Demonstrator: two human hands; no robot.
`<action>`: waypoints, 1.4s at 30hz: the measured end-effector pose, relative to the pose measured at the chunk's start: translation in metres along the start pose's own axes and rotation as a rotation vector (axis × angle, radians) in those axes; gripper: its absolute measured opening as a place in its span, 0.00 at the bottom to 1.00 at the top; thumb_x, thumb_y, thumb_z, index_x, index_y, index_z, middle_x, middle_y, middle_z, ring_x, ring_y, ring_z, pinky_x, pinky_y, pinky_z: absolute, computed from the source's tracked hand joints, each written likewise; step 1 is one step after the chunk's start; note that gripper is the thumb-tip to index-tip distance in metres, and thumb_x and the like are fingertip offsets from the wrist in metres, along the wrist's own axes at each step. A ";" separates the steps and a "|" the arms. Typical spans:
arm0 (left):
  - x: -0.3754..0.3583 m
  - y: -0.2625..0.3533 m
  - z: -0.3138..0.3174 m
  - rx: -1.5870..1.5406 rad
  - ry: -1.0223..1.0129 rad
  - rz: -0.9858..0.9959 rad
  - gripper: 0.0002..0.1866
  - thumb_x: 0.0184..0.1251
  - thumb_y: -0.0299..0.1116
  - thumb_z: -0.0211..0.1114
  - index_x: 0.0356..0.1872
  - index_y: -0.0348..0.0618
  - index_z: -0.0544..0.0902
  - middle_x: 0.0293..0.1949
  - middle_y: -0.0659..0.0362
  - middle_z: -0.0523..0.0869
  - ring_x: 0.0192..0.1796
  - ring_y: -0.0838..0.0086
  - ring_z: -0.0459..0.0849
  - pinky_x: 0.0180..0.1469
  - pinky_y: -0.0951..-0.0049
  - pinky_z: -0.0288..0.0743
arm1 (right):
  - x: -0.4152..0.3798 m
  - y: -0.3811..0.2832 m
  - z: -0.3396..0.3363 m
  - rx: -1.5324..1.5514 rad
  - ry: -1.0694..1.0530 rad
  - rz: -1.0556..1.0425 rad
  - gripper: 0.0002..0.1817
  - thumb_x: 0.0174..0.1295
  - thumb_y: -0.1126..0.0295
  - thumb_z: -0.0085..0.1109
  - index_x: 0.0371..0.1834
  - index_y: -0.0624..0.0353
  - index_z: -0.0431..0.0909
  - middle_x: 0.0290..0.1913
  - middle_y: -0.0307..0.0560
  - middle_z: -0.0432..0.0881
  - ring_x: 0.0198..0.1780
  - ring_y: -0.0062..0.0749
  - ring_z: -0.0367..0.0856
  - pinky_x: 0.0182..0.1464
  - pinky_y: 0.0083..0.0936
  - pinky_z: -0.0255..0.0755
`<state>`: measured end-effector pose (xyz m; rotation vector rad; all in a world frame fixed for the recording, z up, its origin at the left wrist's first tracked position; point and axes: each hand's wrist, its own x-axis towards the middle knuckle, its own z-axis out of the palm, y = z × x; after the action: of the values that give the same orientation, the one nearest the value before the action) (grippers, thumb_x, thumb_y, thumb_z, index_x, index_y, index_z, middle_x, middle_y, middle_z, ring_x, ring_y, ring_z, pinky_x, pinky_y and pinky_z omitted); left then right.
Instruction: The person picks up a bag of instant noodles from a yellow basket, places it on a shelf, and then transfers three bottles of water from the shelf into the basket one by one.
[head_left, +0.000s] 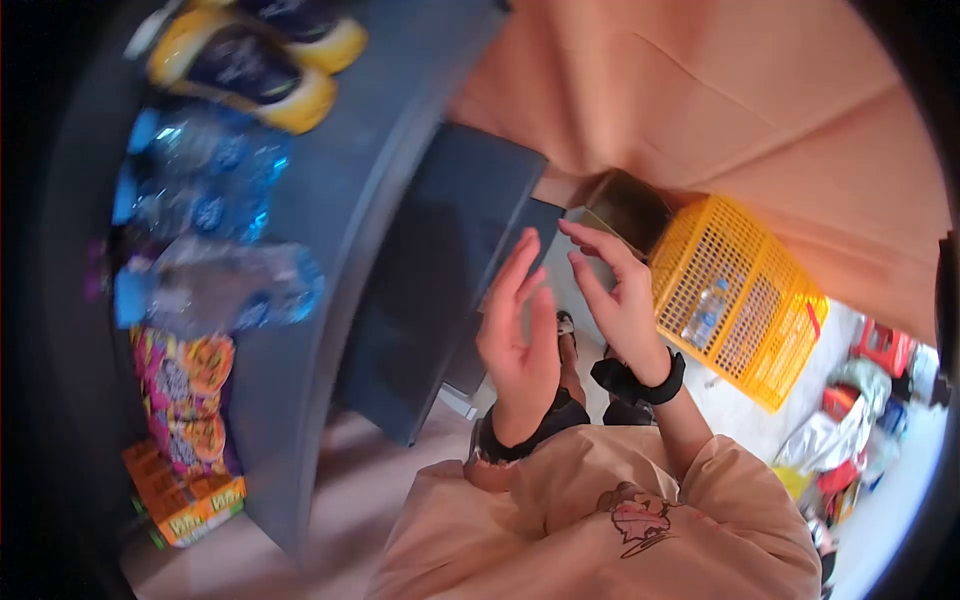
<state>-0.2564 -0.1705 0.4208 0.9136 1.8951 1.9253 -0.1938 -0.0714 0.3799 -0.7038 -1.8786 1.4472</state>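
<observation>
My left hand point(520, 345) is raised in front of my body, its fingers apart from the thumb and nothing in it. Close by on the right, my right hand point(618, 295) is held up too, fingers and thumb apart, also holding nothing. The two palms face each other with a gap between them. Dark bands circle both wrists. Left of my hands is a dark grey shelf point(335, 190) bearing clear bottles with blue caps point(220, 285), yellow and dark bottles point(245, 65), colourful snack packs point(190, 400) and an orange-green box point(185, 495).
A yellow plastic crate point(740, 300) with a bottle inside stands right of my hands, beside an open brown box point(625, 210). Orange cloth point(720, 100) hangs behind. Bags and a red stool point(882, 347) are at the far right. A dark panel point(430, 270) lies below the shelf.
</observation>
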 end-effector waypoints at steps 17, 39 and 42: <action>0.041 0.068 -0.124 -0.082 0.559 0.074 0.25 0.70 0.24 0.53 0.67 0.31 0.60 0.65 0.48 0.68 0.65 0.70 0.68 0.66 0.70 0.58 | 0.055 -0.133 0.139 0.193 -0.486 -0.396 0.34 0.63 0.61 0.56 0.70 0.59 0.55 0.63 0.60 0.67 0.62 0.53 0.67 0.63 0.37 0.62; -0.097 -0.092 0.122 0.625 -0.939 -0.468 0.26 0.64 0.33 0.61 0.63 0.40 0.69 0.35 0.40 0.83 0.41 0.49 0.82 0.38 0.63 0.77 | -0.169 0.108 -0.139 0.282 0.213 0.751 0.31 0.60 0.70 0.63 0.65 0.69 0.63 0.40 0.46 0.84 0.41 0.18 0.79 0.45 0.20 0.73; -0.134 -0.129 0.160 0.573 -1.014 -0.456 0.25 0.62 0.33 0.63 0.60 0.41 0.72 0.35 0.41 0.83 0.40 0.51 0.83 0.38 0.64 0.76 | -0.216 0.147 -0.158 0.193 0.401 0.804 0.31 0.60 0.71 0.62 0.66 0.69 0.63 0.41 0.49 0.85 0.42 0.18 0.79 0.46 0.20 0.73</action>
<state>-0.0855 -0.1140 0.2540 1.1497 1.7310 0.4475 0.0693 -0.0990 0.2274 -1.6272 -1.1578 1.7414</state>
